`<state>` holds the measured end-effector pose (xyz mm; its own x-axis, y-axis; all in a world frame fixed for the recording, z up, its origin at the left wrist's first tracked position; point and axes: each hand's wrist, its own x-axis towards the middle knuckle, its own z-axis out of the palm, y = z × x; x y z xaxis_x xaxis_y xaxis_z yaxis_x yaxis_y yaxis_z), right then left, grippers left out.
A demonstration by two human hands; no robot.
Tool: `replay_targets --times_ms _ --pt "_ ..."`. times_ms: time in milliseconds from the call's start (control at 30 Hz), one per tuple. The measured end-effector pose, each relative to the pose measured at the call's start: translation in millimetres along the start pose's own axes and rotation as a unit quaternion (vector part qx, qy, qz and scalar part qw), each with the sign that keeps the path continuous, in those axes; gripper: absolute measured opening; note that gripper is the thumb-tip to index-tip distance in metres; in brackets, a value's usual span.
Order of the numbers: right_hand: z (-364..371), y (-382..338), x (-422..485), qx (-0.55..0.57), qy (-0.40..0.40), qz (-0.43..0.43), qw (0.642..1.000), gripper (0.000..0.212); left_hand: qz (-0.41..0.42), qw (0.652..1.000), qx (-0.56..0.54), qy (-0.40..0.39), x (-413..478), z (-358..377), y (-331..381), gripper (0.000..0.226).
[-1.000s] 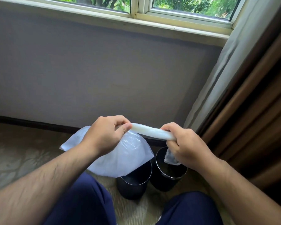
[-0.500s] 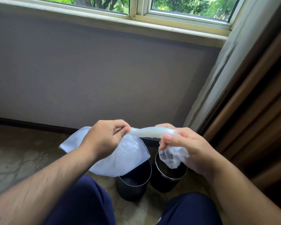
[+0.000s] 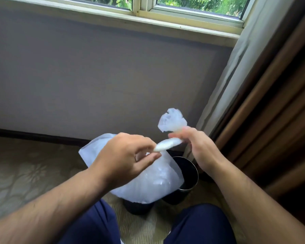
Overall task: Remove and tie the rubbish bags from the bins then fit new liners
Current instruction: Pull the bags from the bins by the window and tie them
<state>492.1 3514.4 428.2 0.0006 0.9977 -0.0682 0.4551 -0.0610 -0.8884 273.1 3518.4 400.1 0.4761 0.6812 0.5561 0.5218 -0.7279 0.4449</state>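
Note:
A translucent white rubbish bag hangs in front of me, its neck twisted into a tight rope. My left hand pinches the twisted neck close to the bag's body. My right hand grips the far end of the neck, and the loose crumpled tail of the bag sticks up above its fingers. Below the bag stand two black round bins: the right bin shows its metal rim and dark inside, the left bin is mostly hidden behind the bag.
The bins stand on patterned carpet against a grey wall under a window sill. A pale curtain and brown drapes hang at the right. My dark blue trouser legs fill the bottom of the view.
My right hand has turned over and lifted the bag's tail, which now points up instead of hanging down. The left hand still holds the neck, and the bag has shifted right over the bins.

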Motion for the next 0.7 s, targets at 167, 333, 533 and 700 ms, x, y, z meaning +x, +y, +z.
replay_targets --times_ms 167,333,533,700 --pt "-2.3 10.7 -7.8 -0.282 -0.079 -0.038 0.955 0.023 -0.122 0.992 0.005 0.041 -0.2 -7.8 -18.0 0.031" --pt "3.2 15.0 -7.7 -0.39 -0.062 -0.059 0.917 0.023 -0.164 0.986 0.017 0.03 -2.5 -7.2 -28.0 0.021" --pt "6.0 24.4 -3.8 -0.468 0.008 -0.247 0.849 0.028 -0.184 0.982 0.028 0.012 -5.8 -2.2 -32.8 0.028" --pt "15.5 20.3 -5.3 -0.275 -0.013 -0.143 0.951 0.021 -0.207 0.978 0.017 0.011 -7.6 0.3 -36.5 0.023"
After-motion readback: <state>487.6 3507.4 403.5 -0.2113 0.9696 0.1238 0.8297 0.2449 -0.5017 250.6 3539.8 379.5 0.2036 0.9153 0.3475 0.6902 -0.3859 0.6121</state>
